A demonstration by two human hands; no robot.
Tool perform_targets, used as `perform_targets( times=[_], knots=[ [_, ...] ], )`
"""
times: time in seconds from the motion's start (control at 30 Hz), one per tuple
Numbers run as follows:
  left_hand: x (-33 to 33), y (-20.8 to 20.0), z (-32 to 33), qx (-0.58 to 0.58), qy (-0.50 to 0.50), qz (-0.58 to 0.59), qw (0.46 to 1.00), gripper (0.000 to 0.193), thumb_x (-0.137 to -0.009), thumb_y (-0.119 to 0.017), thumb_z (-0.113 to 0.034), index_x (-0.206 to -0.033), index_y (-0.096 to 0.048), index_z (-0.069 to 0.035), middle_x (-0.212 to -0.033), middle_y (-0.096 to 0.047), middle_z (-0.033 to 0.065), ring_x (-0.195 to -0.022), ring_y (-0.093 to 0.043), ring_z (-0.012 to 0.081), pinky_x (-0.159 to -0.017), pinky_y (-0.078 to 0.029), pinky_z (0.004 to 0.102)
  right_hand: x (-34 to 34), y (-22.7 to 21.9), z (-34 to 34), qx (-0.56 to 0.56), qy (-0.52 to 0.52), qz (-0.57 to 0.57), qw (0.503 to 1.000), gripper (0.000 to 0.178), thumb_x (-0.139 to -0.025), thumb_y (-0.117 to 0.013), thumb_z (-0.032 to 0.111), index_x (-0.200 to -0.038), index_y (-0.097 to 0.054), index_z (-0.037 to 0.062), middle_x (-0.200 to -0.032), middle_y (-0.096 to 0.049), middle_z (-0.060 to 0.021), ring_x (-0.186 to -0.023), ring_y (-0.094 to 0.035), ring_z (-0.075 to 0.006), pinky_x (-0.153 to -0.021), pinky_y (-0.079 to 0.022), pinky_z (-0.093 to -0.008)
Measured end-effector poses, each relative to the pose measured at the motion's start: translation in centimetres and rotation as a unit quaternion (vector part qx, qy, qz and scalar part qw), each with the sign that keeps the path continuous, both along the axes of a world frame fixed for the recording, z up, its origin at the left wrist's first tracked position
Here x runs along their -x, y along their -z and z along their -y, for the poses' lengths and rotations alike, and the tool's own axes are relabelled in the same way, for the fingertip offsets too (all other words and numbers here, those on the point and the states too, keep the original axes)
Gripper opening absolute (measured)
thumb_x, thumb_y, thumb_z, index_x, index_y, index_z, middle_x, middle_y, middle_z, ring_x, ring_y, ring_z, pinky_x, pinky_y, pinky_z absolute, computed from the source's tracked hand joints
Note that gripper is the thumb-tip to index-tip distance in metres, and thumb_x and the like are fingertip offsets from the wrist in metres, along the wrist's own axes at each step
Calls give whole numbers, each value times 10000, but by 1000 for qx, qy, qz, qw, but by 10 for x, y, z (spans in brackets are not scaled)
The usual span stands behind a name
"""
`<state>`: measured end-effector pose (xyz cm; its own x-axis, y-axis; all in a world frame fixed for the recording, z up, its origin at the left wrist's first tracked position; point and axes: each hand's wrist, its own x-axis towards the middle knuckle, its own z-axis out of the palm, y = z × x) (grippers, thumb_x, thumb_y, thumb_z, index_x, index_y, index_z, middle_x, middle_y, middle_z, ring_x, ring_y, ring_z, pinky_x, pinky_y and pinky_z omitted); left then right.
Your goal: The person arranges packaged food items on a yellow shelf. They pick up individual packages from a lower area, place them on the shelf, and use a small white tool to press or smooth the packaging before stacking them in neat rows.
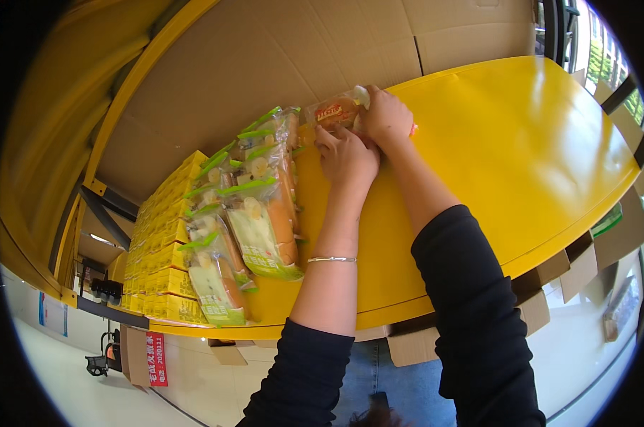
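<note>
At the back of the yellow shelf lies a packaged bread (pixel 334 112), brown in a clear wrapper with a red and white label. My right hand (pixel 389 117) is closed round its right end, where whitish wrapper sticks up beside the fingers. My left hand (pixel 348 158) holds its near side with curled fingers; the fingertips are partly hidden. Just left of my left hand stand rows of long bread packs (pixel 260 224) in clear bags with green tops and pale green labels.
Stacked yellow boxes (pixel 166 267) fill the shelf's left end, beside the bread packs. The yellow shelf (pixel 507 164) reaches right to a curved front edge. Cardboard (pixel 279 50) stands along the back. Open cardboard boxes (pixel 414 346) sit below the front edge.
</note>
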<state>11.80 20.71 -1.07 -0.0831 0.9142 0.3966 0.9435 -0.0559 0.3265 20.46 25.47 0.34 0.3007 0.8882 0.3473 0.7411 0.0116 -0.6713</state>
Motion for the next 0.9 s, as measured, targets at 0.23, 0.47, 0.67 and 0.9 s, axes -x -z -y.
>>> perform_targets(
  times=[0.23, 0.47, 0.67, 0.9],
  knots=[
    [10, 7, -10, -8, 2, 63, 998, 638, -814, -571, -311, -1279, -398, 90, -1345, -296, 284, -1243, -351, 419, -1036, -315, 448, 1, 10, -12, -35, -48, 29, 998, 339, -829, -621, 288, -1150, -607, 181, -1111, -631, -76, -994, -614, -297, -806, -508, -425],
    [12, 5, -10, 6, -4, 76, 997, 612, -814, -563, -313, -1282, -416, 53, -1337, -308, 287, -1244, -352, 417, -1045, -306, 449, -1, 3, -9, 1, -78, 26, 997, 330, -838, -593, 325, -1133, -614, 180, -1043, -657, -117, -969, -622, -318, -814, -503, -445],
    [14, 3, -11, 4, -2, 81, 997, 600, -810, -572, -314, -1271, -427, 42, -1315, -338, 278, -1232, -370, 411, -1040, -316, 450, -2, 3, -8, 3, -92, 23, 996, 332, -846, -574, 341, -1137, -608, 185, -981, -674, -138, -941, -632, -327, -805, -504, -449],
    [11, 4, -12, -10, -8, 62, 998, 564, -803, -588, -317, -1211, -459, 51, -1260, -394, 249, -1208, -391, 403, -1025, -329, 459, -1, 1, -7, 20, -81, 44, 996, 349, -866, -555, 315, -1192, -577, 194, -1020, -667, -134, -962, -626, -320, -809, -503, -445]
  ],
)
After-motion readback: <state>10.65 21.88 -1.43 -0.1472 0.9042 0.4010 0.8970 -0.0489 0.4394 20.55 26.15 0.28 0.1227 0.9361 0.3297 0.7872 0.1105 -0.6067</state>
